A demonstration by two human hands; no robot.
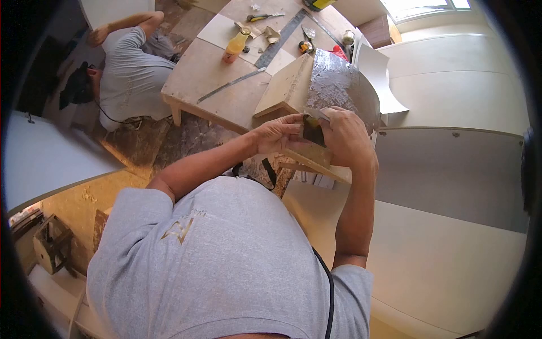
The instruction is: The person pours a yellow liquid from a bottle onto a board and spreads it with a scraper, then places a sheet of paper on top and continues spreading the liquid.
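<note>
Both hands meet at the near edge of a curved wooden piece point(291, 85) whose top point(339, 82) is coated with a dark, ridged, glossy layer. My left hand point(278, 133) has its fingers closed on the left side of a small dark, yellowish-stained container point(313, 130). On its right side is my right hand point(347, 133), fingers bent around a thin, pale flat tool point(317, 113) that lies over the container's top. The fingers hide part of both items.
A worktable point(195, 76) holds a yellow-orange bottle point(236, 45), a metal square point(276, 51), a cutter point(265, 17) and a tape measure point(305, 46). A co-worker point(135, 73) crouches at the upper left. Pale panels point(446, 96) stand at the right.
</note>
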